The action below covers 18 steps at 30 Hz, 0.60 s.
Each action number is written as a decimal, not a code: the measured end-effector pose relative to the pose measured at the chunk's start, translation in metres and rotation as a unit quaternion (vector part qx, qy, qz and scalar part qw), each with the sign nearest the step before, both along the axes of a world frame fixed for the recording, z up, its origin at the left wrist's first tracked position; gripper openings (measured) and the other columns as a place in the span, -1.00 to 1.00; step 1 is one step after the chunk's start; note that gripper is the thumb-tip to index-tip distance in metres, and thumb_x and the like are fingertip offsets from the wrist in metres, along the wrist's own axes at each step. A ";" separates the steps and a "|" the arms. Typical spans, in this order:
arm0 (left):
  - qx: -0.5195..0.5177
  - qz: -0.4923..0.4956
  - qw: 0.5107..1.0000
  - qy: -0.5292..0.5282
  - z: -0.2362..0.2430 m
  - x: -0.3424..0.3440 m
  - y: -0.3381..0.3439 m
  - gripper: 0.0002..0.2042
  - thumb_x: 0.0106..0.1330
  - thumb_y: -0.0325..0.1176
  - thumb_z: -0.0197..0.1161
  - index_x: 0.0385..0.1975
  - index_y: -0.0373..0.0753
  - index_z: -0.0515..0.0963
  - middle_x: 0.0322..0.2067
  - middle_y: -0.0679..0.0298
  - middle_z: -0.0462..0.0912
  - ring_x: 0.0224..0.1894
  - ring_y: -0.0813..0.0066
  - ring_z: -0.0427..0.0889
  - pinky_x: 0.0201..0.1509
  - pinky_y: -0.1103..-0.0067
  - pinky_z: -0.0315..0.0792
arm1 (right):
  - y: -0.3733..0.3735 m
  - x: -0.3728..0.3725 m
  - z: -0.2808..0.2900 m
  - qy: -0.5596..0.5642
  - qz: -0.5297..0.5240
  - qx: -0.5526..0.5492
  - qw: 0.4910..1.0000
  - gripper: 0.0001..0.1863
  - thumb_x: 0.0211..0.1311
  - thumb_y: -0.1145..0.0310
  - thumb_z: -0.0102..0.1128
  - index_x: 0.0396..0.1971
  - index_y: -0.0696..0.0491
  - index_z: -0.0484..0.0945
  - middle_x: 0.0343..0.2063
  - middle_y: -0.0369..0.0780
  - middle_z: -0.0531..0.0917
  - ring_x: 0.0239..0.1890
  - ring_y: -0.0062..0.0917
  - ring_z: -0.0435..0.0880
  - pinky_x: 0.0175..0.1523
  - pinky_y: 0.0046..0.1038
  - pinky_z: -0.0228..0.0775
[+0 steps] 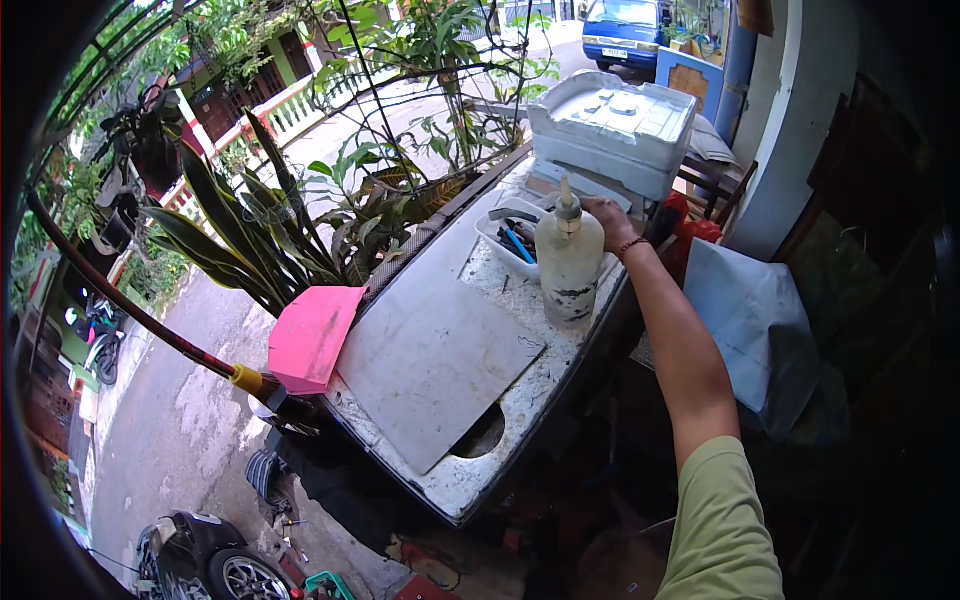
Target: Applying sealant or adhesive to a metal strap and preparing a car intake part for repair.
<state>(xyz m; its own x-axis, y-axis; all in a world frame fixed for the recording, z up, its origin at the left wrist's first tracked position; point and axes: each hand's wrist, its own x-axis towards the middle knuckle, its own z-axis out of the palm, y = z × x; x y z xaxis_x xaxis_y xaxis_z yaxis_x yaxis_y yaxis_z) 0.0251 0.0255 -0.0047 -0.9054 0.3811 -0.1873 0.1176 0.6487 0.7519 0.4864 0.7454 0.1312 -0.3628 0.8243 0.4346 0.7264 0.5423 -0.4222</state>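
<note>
My right hand (612, 224), with a beaded bracelet at the wrist, reaches across the right side of a worn white tabletop (513, 370). It is just behind and beside a cloudy plastic squeeze bottle (569, 262) with a pointed nozzle, which stands upright. The bottle partly hides my fingers, so what they touch or hold does not show. Left of the bottle sits a white container (490, 232) with a blue stick-like item and dark pieces in it. A flat grey board (440, 365) lies nearer on the tabletop. My left hand is out of view.
A white foam box (615, 135) rests at the tabletop's far end. A pink sheet-like piece (315, 338) overhangs the left edge, near leafy plants (240, 230). A white bag (745, 315) is right of my arm. A motorcycle wheel (248, 577) shows at lower left.
</note>
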 end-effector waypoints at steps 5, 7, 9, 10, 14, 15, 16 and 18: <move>0.035 -0.029 0.990 0.137 -0.019 0.002 -0.017 -0.64 0.33 -0.23 0.28 -0.23 -0.51 0.51 -0.44 0.20 0.56 -0.44 0.37 0.44 -0.33 0.44 0.40 | 0.040 -0.013 -0.009 -0.043 0.046 -0.046 0.997 -0.57 -0.12 0.23 0.42 -0.16 0.04 0.67 -0.18 -0.05 0.70 -0.08 -0.18 0.67 0.06 -0.29 0.47; -0.009 -0.010 0.994 0.106 -0.019 0.001 -0.017 -0.66 0.32 -0.24 0.28 -0.24 -0.50 0.52 -0.44 0.20 0.55 -0.44 0.38 0.43 -0.33 0.44 0.40 | 0.055 -0.019 -0.012 -0.045 0.037 -0.069 0.996 -0.60 -0.10 0.24 0.40 -0.19 0.05 0.67 -0.20 -0.05 0.70 -0.08 -0.17 0.66 0.05 -0.29 0.48; -0.052 0.010 0.996 0.072 -0.019 0.002 -0.015 -0.67 0.32 -0.25 0.29 -0.25 -0.50 0.53 -0.44 0.21 0.55 -0.44 0.40 0.42 -0.33 0.45 0.39 | 0.062 -0.024 -0.014 -0.062 -0.001 -0.088 0.994 -0.67 -0.07 0.24 0.37 -0.27 0.07 0.68 -0.21 -0.04 0.69 -0.08 -0.17 0.65 0.03 -0.28 0.48; -0.028 0.000 0.994 0.109 -0.018 0.004 -0.012 -0.69 0.31 -0.26 0.29 -0.31 -0.47 0.52 -0.47 0.23 0.53 -0.48 0.43 0.41 -0.39 0.47 0.37 | 0.062 -0.025 -0.014 -0.070 -0.001 -0.080 0.994 -0.75 -0.05 0.26 0.34 -0.35 0.06 0.69 -0.21 -0.05 0.69 -0.07 -0.18 0.65 0.02 -0.27 0.49; -0.009 0.001 0.999 0.050 -0.001 0.016 0.005 -0.72 0.31 -0.27 0.29 -0.38 -0.43 0.52 -0.52 0.28 0.52 -0.54 0.48 0.40 -0.49 0.49 0.33 | 0.052 -0.026 -0.004 -0.084 -0.018 -0.061 0.994 -0.81 0.01 0.29 0.26 -0.37 0.01 0.70 -0.23 -0.07 0.69 -0.07 -0.17 0.65 0.03 -0.26 0.50; -0.008 0.002 0.999 0.051 0.007 0.021 0.010 -0.72 0.31 -0.27 0.29 -0.38 -0.43 0.52 -0.52 0.28 0.52 -0.54 0.48 0.40 -0.49 0.49 0.33 | 0.050 -0.029 -0.002 -0.083 -0.018 -0.067 0.994 -0.81 0.01 0.29 0.26 -0.37 0.01 0.70 -0.23 -0.07 0.69 -0.07 -0.17 0.65 0.03 -0.26 0.50; -0.031 0.022 0.999 0.034 0.015 0.027 0.014 -0.73 0.31 -0.28 0.27 -0.35 -0.43 0.53 -0.52 0.28 0.53 -0.53 0.48 0.41 -0.49 0.49 0.34 | 0.048 -0.030 -0.001 -0.133 -0.026 -0.067 0.989 -0.75 0.05 0.24 0.23 -0.26 -0.03 0.68 -0.14 -0.11 0.67 0.00 -0.20 0.61 0.06 -0.26 0.48; -0.051 0.041 0.998 0.017 0.024 0.034 0.016 -0.74 0.31 -0.28 0.26 -0.33 -0.42 0.54 -0.51 0.27 0.55 -0.52 0.48 0.42 -0.48 0.49 0.35 | 0.046 -0.033 -0.004 -0.062 0.009 0.014 0.998 -0.79 0.09 0.28 0.18 -0.28 -0.12 0.72 -0.17 -0.09 0.67 -0.02 -0.19 0.63 0.08 -0.21 0.46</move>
<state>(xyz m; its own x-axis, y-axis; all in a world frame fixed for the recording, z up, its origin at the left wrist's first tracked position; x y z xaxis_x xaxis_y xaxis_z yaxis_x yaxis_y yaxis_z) 0.0587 0.0412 0.0196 -0.9393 0.2850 -0.1911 0.0839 0.7309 0.6773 0.4532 0.7911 0.1277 -0.4302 0.8046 0.4093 0.7614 0.5670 -0.3144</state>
